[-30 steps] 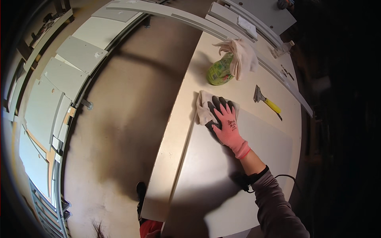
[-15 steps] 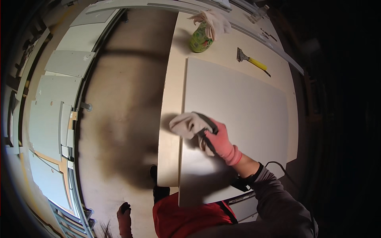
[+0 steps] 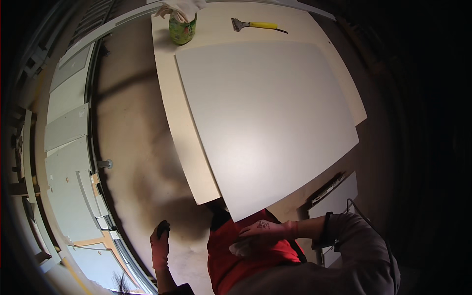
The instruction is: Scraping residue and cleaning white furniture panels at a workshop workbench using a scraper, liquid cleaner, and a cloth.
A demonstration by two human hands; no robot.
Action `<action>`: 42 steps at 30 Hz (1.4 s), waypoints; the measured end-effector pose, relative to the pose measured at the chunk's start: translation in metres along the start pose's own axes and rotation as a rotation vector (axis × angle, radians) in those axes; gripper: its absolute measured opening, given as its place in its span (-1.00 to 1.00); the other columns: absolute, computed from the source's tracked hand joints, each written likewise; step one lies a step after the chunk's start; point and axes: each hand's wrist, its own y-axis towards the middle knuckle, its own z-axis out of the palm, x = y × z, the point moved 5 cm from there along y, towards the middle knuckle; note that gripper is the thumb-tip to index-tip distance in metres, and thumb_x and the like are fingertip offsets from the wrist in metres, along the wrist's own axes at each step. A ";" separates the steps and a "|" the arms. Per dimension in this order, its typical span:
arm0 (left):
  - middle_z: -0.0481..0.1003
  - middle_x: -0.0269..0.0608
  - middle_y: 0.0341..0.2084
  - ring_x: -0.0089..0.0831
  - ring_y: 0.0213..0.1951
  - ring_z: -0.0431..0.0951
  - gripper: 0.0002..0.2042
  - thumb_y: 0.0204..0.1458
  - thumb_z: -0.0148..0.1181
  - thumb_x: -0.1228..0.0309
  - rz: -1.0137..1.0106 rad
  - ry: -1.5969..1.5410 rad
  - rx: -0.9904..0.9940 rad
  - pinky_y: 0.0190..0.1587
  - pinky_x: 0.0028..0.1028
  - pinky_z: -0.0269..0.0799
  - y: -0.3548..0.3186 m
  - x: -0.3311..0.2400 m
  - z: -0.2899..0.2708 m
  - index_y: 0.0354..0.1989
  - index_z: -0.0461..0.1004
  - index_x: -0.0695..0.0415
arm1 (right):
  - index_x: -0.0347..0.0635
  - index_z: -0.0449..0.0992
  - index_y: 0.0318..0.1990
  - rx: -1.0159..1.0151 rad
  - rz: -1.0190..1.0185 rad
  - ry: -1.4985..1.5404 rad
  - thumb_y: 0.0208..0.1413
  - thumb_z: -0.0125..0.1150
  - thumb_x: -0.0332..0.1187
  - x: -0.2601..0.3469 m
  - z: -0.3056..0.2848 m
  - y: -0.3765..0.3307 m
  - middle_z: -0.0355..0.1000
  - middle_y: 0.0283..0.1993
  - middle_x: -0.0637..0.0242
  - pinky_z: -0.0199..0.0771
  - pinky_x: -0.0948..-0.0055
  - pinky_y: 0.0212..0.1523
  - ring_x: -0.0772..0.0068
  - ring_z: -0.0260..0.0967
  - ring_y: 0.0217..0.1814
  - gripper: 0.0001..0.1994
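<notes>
My right hand (image 3: 268, 229), in a pink glove, is low in front of the red apron (image 3: 226, 260), just below the panel's near edge. Its fingers are closed on a pale, crumpled cloth (image 3: 241, 247), partly hidden by the hand. At my left side hangs my left hand (image 3: 160, 245), in a pink glove with dark fingertips. Its fingers are loosely bent and apart, with nothing visible in them. A large, smooth light-grey panel (image 3: 265, 128) lies on the cream worktable (image 3: 172, 123), its near corner jutting past the table's edge.
At the table's far left stands a green patterned jar (image 3: 182, 30) with a pale rag (image 3: 180, 9) on top. A yellow-handled scraper (image 3: 255, 24) lies beyond the panel. Several grey boards (image 3: 69, 167) line a rack to the left. A cable (image 3: 361, 209) runs by my right arm.
My right hand has moved off the panel with the cloth, back toward the apron. The view has shifted, so the table looks turned. My left hand still hangs at my side.
</notes>
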 end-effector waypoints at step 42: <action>0.16 0.13 0.15 -0.04 0.19 0.13 -0.54 0.15 -0.12 0.33 0.472 0.725 -0.724 0.23 -0.24 0.00 0.097 -0.236 0.239 0.18 0.12 0.33 | -0.24 0.35 0.02 -2.110 1.119 -0.888 -0.02 0.05 -0.28 -0.009 -0.499 -0.446 0.32 0.02 0.05 0.30 0.24 0.06 0.06 0.28 0.06 -0.58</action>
